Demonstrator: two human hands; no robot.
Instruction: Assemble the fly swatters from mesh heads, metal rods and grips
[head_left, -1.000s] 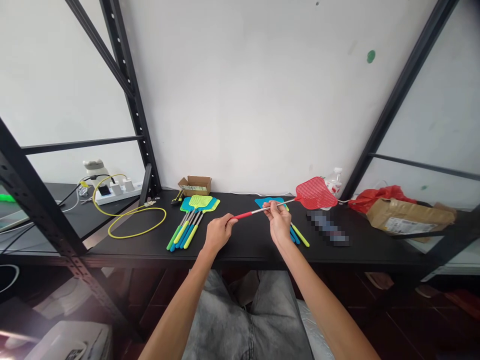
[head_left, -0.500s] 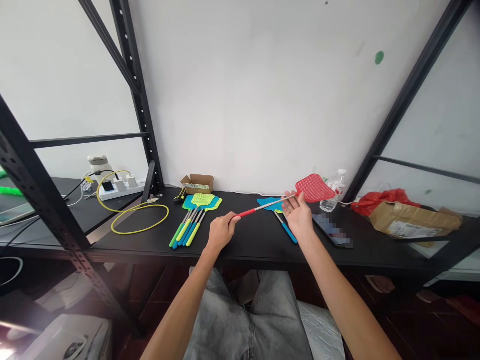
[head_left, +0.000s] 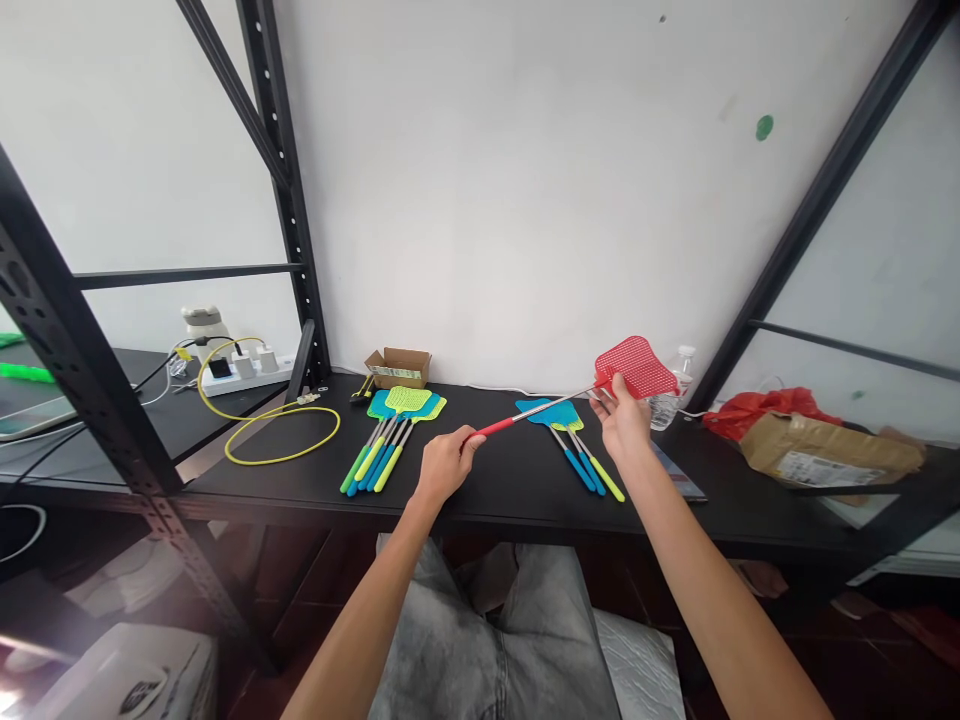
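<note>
A red fly swatter with a metal shaft is held slantwise above the black table, its mesh head up and to the right. My left hand is closed round its red handle. My right hand pinches the lower edge of the mesh head near the neck, thumb on top. Beneath the shaft lies a small group of blue and yellow-green fly swatters, handles towards me. Further left, a fanned pile of green, blue and yellow fly swatters rests on the table.
Behind the left pile stands an open cardboard box. A yellow cable loops near a white power strip at left. A water bottle, partly hidden, a phone-like slab and a brown parcel are at right.
My right hand has moved slightly right and up along the swatter, from the shaft to the head, and closed on it. The swatter's head has risen slightly. More of the swatters beneath show.
</note>
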